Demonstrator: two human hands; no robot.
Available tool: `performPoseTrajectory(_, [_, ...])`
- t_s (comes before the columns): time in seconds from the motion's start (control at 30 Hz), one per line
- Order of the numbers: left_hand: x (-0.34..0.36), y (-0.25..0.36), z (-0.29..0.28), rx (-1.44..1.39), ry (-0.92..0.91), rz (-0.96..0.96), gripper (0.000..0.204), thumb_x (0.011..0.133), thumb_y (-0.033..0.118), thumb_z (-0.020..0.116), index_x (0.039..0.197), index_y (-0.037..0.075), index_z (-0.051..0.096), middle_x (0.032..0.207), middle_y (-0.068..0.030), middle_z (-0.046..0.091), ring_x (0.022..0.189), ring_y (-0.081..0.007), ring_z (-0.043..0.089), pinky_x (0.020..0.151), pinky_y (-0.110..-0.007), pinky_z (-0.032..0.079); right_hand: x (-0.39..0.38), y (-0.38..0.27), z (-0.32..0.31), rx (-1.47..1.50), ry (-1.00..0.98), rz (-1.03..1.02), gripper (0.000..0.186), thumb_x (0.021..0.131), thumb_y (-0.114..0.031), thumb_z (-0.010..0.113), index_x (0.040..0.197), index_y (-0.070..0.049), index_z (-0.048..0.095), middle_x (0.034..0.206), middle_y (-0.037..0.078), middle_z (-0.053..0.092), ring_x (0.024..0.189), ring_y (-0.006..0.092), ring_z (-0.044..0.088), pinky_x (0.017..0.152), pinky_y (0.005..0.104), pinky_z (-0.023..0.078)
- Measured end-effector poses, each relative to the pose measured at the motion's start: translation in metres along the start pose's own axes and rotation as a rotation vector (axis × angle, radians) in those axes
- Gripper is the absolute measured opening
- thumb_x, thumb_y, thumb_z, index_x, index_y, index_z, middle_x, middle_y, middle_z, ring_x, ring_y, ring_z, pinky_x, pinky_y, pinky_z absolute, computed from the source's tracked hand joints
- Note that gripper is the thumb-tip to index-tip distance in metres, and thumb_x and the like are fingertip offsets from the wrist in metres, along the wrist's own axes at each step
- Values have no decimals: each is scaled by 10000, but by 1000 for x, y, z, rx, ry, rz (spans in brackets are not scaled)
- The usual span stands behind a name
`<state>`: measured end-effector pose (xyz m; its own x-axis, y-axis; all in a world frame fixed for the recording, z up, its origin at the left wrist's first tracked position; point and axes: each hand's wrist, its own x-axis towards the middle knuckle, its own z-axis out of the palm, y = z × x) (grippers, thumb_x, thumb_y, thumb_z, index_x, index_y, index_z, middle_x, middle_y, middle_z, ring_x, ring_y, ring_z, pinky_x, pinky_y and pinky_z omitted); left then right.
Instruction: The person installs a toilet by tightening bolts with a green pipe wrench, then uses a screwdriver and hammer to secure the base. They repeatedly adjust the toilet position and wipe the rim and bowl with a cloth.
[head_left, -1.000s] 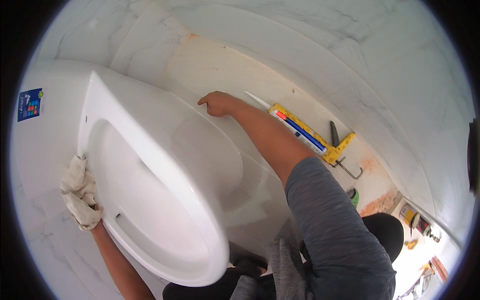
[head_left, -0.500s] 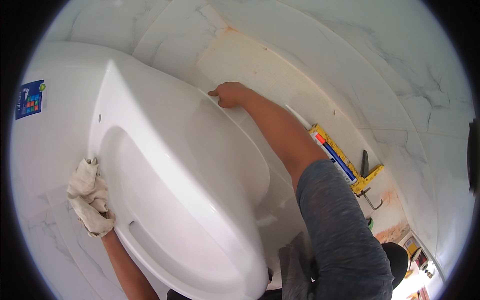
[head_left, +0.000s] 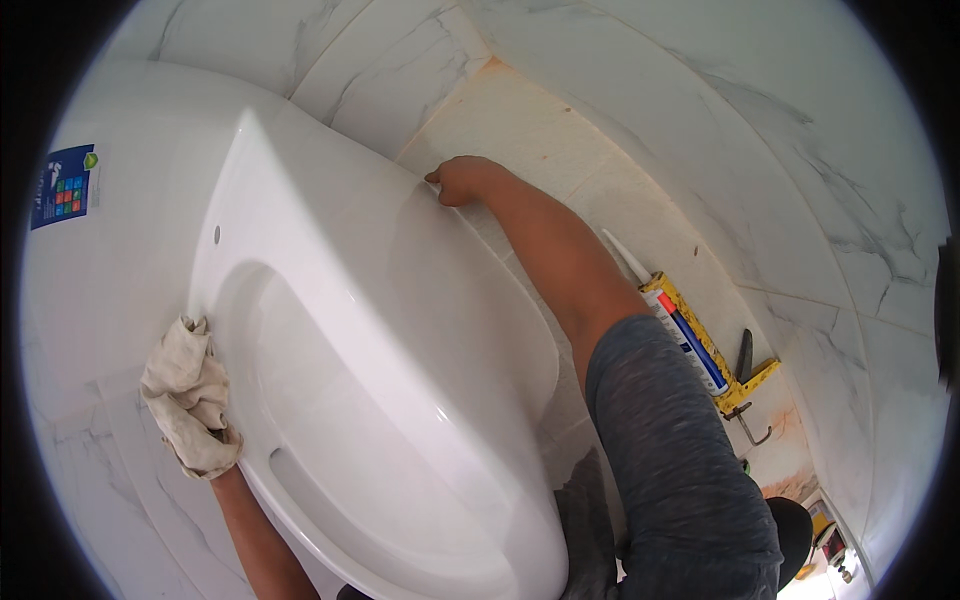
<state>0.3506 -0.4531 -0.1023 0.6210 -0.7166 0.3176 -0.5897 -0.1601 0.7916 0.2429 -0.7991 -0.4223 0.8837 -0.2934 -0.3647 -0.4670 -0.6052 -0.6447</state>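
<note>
A large white ceramic bathroom fixture (head_left: 400, 290) with an oval bowl, like a toilet, fills the left and middle. My right hand (head_left: 465, 181) is at the far part of its base, where the ceramic meets the floor. Its index finger reaches out to the seam and its other fingers are curled; nothing shows in them. My left hand, mostly hidden, is wrapped in a crumpled beige cloth (head_left: 185, 395) beside the bowl's left rim. Right of my right forearm, a yellow caulking gun (head_left: 682, 300) lies on the floor with a white-nozzled tube loaded in it.
White marbled wall tiles (head_left: 780, 170) curve round the back and right. A blue sticker (head_left: 65, 188) is on the fixture's far left part. Pale floor tiles (head_left: 590, 170) run between base and wall. Small items (head_left: 830, 535) stand at the lower right.
My right hand has moved a little farther back along the seam. The view has shifted slightly, so the fixture and caulking gun appear lower and more to the right. The left hand stays by the rim.
</note>
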Motion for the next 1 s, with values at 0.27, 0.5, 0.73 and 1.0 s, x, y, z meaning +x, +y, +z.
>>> performPoseTrajectory(0.27, [-2,7,6,-212,6,-97,576,1069,404,396,1289,-89,599,1282,-158,685,1176,-225,629,1108,-354,430,5,-3,-4,-46,-107,31,784,808,-167,580,1572,-267,433,1485,119,568,1337,321,553,1095,423,456])
performPoseTrajectory(0.5, [-1,12,12,-178,-9,-58,569,1070,393,383,1268,-78,634,1238,-142,711,1158,-219,632,1084,-350,437,-20,6,-8,-5,-290,54,1006,701,-107,623,1628,-324,299,1486,161,553,1315,355,556,1078,446,448])
performPoseTrajectory(0.73, [7,14,6,-131,-50,-145,448,1034,303,514,1205,-75,683,1123,-78,713,1021,-151,619,1021,-294,449,-44,12,3,94,-332,86,1023,690,-124,648,1630,-321,295,1451,162,578,1299,351,562,1055,460,454])
performPoseTrajectory(1.0, [5,14,7,-178,-116,-50,447,1032,280,530,1214,-104,669,1125,-79,692,973,-146,616,956,-255,475,-60,22,23,67,-323,65,998,713,-122,626,1628,-336,292,1426,157,597,1276,346,577,1059,454,459])
